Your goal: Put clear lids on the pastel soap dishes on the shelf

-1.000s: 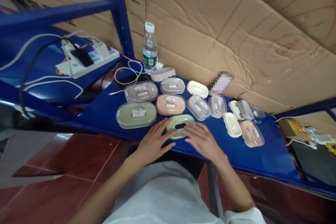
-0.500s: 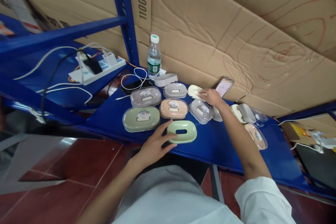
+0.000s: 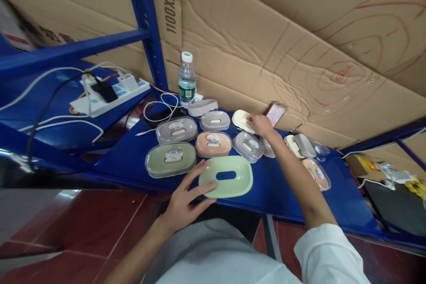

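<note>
You have the green dish [image 3: 230, 188] by its left end, over the near edge of the blue shelf [image 3: 273, 186], probably so its middle stays uncovered; your left hand [image 3: 184, 199] is clamped on it, fingers spread across rim and inside. Your right hand [image 3: 262, 126] stretches to the back, bunched fingers on the cream dish [image 3: 241, 120], whether gripping I cannot tell.

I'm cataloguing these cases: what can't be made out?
Head view:
Cream piece: partly hidden by the right hand.
Grey case: partly behind the right forearm.
Sticker on the green case: print too small to read.
Phone: screen partly hidden by pixelation.
Left forearm: cut off by the bottom edge.
</note>
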The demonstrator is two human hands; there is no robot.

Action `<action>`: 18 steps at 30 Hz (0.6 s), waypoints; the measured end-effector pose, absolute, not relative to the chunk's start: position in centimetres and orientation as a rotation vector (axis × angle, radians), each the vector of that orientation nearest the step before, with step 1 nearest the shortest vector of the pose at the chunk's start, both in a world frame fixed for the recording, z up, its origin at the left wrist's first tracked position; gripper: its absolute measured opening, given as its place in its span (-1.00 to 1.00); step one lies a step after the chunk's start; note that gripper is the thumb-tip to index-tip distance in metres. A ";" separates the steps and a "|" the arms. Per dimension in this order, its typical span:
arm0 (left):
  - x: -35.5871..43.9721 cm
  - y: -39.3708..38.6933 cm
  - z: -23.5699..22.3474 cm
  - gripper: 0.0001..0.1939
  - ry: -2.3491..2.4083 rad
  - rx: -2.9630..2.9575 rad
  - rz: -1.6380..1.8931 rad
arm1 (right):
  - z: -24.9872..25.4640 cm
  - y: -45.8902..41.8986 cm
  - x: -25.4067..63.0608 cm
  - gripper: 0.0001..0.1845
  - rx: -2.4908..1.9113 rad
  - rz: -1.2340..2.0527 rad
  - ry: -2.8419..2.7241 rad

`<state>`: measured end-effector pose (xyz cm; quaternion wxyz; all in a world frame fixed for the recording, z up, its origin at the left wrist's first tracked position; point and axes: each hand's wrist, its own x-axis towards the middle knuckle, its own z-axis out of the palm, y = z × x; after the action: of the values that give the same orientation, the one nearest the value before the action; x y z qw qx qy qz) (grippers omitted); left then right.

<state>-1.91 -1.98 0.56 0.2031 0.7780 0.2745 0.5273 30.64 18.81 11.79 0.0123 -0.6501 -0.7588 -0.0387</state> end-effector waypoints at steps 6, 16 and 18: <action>-2.2 -3.4 1.5 -0.47 0.822 2.108 1.666 | 13.8 8.1 30.1 -0.70 -1.679 -0.282 -2.375; -0.5 -2.5 -0.1 -0.60 0.814 2.096 1.574 | 2.7 -2.6 26.4 -0.68 -1.289 -0.114 -2.424; -0.2 -2.2 -0.3 -0.61 0.840 2.105 1.529 | 3.2 -2.2 27.6 -0.66 -1.315 -0.048 -2.361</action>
<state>-0.23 -2.24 -0.34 0.2023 0.7540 0.3008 0.5478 27.65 -2.21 3.16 0.2176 -0.4749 -0.8525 -0.0172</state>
